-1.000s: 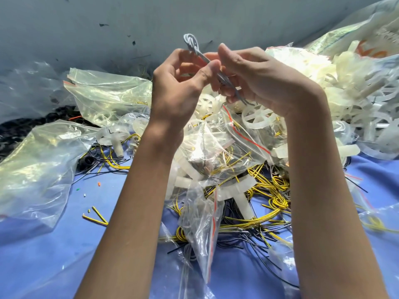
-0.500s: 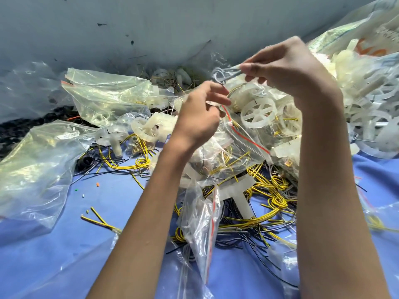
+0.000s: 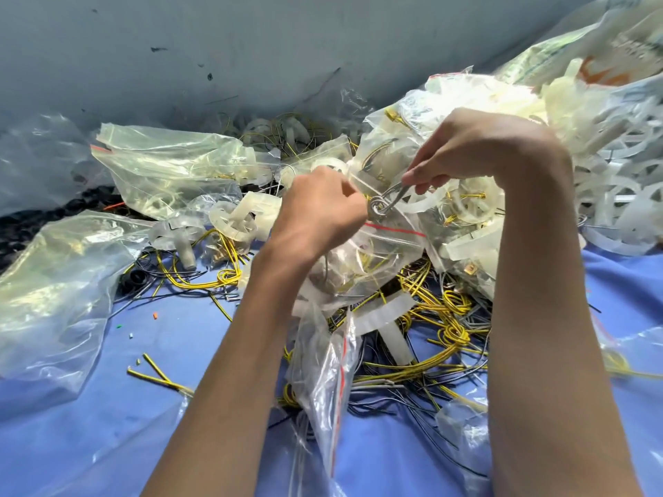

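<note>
While my right hand point(image 3: 477, 148) pinches the straight tails of the grey wire coil point(image 3: 379, 209) between thumb and forefinger, the loop end hangs at the mouth of the zip bag point(image 3: 391, 242). It sits just beside my left hand point(image 3: 319, 209), whose fingers are curled on the bag's clear film above the red seal line.

Risks noted:
1. The pinch is narrow and sits at the far end from the loop, so the coil could swing or twist free and drop. Cause: thin, slick wire held by its tips only.
2. A drop would land it among the yellow wires point(image 3: 445, 306) and dark strands heaped on the blue sheet point(image 3: 107, 425), where a grey piece would be hard to find.
3. The bag film is limp. If my left grip slackens, the mouth may close and the loop may snag on the lip.
4. The turns appear unbound and may spring apart.

Condition of item: thin grey wire wound into a small round loop of a few turns, with tails running straight up to my fingertips. It is slightly blurred, and no damage is discernible.
</note>
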The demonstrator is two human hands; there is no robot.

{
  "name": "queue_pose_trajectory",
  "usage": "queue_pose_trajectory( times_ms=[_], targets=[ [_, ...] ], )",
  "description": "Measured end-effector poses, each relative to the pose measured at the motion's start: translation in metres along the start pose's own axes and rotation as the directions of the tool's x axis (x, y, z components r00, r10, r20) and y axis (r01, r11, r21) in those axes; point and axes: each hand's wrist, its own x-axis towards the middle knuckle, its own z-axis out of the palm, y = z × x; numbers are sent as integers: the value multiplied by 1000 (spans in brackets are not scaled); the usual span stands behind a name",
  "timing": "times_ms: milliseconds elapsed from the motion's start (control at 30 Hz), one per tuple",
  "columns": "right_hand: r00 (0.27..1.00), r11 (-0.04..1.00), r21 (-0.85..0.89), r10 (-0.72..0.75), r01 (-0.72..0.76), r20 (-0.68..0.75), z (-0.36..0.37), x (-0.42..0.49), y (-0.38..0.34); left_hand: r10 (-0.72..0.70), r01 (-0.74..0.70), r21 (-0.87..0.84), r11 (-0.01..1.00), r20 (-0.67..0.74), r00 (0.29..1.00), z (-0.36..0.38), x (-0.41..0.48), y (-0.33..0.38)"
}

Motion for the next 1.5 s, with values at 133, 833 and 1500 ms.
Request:
queue_pose_trajectory(
  times_ms=[133, 833, 1500],
  targets=[
    [963, 975, 115, -210, 193, 170, 11, -3, -14, 49, -58, -310, 949, -39, 998, -16, -1, 10],
    [864, 946, 132, -323, 295, 386, 37, 3, -49, 124, -210, -488, 847, -203, 971, -50, -6, 9],
    [972, 966, 147, -225, 213, 66, 24, 7, -25, 462, -387, -254, 887, 498, 733, -35, -28, 30]
  ],
)
